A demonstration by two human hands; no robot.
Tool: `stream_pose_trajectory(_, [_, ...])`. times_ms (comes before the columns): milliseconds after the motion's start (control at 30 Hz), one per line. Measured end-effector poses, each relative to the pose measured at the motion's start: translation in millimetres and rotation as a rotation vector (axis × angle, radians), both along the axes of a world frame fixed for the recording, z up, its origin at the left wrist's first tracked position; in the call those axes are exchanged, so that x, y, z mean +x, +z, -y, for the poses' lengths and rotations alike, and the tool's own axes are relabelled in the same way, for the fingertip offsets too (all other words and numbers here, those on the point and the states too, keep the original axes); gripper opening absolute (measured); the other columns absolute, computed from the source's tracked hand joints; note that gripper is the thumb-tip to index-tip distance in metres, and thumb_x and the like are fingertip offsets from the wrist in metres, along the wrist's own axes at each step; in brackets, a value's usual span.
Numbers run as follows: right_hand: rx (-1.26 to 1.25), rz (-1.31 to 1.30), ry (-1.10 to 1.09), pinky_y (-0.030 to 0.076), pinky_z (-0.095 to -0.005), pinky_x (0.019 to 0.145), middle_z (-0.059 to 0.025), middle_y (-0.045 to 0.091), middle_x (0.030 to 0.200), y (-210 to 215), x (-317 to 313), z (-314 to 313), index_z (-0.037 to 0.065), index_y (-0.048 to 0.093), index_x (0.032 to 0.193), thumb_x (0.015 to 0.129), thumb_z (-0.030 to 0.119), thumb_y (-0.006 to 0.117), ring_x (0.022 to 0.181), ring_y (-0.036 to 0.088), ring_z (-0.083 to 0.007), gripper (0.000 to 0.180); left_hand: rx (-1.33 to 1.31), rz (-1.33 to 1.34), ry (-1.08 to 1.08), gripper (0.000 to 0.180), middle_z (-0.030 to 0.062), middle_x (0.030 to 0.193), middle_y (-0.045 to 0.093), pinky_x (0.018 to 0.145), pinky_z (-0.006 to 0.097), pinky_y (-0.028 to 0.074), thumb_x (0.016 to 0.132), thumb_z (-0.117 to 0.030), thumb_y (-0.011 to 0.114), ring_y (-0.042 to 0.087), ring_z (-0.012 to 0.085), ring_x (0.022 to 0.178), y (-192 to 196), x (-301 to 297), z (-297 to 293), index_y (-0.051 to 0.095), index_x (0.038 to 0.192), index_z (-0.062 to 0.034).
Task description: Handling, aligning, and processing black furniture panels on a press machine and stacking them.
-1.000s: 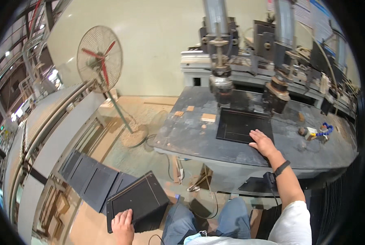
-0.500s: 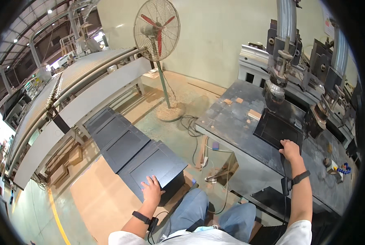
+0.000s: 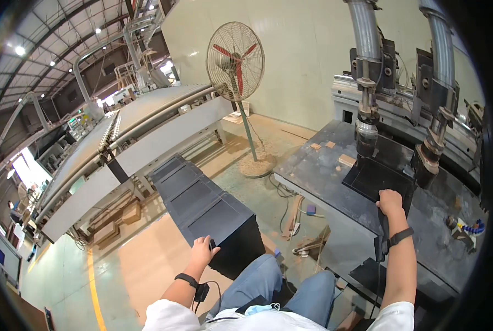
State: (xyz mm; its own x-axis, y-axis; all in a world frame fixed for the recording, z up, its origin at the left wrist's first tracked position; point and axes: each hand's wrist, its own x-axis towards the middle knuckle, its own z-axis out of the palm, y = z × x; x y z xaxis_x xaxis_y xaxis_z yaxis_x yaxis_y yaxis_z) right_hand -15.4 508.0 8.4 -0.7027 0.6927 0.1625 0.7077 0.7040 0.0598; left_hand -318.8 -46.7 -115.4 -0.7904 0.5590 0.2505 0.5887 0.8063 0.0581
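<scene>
My left hand point(image 3: 203, 251) is at the near corner of a stack of dark framed panels point(image 3: 216, 218). Its fingers bend over the edge, with the thumb on the side facing me. On the machine table to my right lies another dark panel point(image 3: 373, 179), partly beneath the machine's spindle heads. My right hand point(image 3: 390, 202) is closed at that panel's near edge, knuckles up, so its fingertips are hidden. Each wrist wears a black strap with a small cabled box.
Two spindle heads point(image 3: 368, 135) with grey hoses stand over the dark machine table point(image 3: 323, 165). Small wood blocks point(image 3: 345, 160) lie on it. A caged fan point(image 3: 235, 60) stands beyond the stack, a roller conveyor point(image 3: 141, 116) runs at left, and cables cross the floor.
My view has swung left. My left hand has gone from lying spread on the top panel to the stack's near corner, where the panels look more even. My right hand's fingers have curled in.
</scene>
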Motion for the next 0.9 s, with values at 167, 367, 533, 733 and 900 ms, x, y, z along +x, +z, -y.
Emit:
stream_pose_trajectory(167, [-0.014,-0.010,-0.013,0.050,-0.0408,0.080,-0.0127,0.067,0.092,-3,-1,-2,0.006,0.067,0.089,0.071,0.026,0.074,0.092,0.063,-0.0305,0.027,0.420,0.140,0.368,0.064,0.0233,0.115,0.054,0.093,0.041,0.044,0.076,-0.038,0.072,0.052,0.0359,0.110,-8,21,34,0.052,0.124,-0.0005])
stream_pose_trajectory(367, [0.006,-0.032,0.010,0.051,-0.0403,0.079,-0.0127,0.068,0.091,0,4,2,0.006,0.069,0.088,0.071,0.027,0.074,0.091,0.064,-0.0303,0.027,0.797,0.886,0.813,0.080,0.0263,0.128,0.049,0.086,0.052,0.045,0.081,-0.051,0.066,0.052,0.0401,0.112,6,-1,32,0.043,0.129,0.0086])
stream_pose_trajectory(533, [0.021,-0.062,0.022,0.051,-0.0388,0.079,-0.0124,0.068,0.092,1,2,4,0.007,0.070,0.089,0.072,0.029,0.075,0.091,0.065,-0.0287,0.028,0.978,0.825,0.685,0.072,0.0262,0.119,0.055,0.077,0.049,0.050,0.082,-0.049,0.065,0.058,0.0402,0.103,-14,-26,16,0.049,0.124,0.0077])
stream_pose_trajectory(733, [0.044,-0.084,-0.030,0.052,-0.0383,0.076,-0.0128,0.069,0.088,-18,19,-8,0.008,0.071,0.084,0.069,0.030,0.076,0.087,0.066,-0.0289,0.028,0.888,0.774,0.765,0.040,0.0150,0.100,0.067,0.078,0.040,0.049,0.079,-0.030,0.072,0.064,0.0277,0.087,-1,-7,-23,0.066,0.099,0.0041])
stream_pose_trajectory(900, [0.057,-0.148,0.003,0.051,-0.0390,0.076,-0.0125,0.068,0.089,-27,12,-11,0.007,0.070,0.084,0.067,0.030,0.077,0.087,0.065,-0.0297,0.029,0.935,0.801,0.766,0.030,0.0117,0.078,0.063,0.049,0.037,0.047,0.074,-0.023,0.075,0.061,0.0224,0.062,-22,-32,17,0.064,0.086,0.0023])
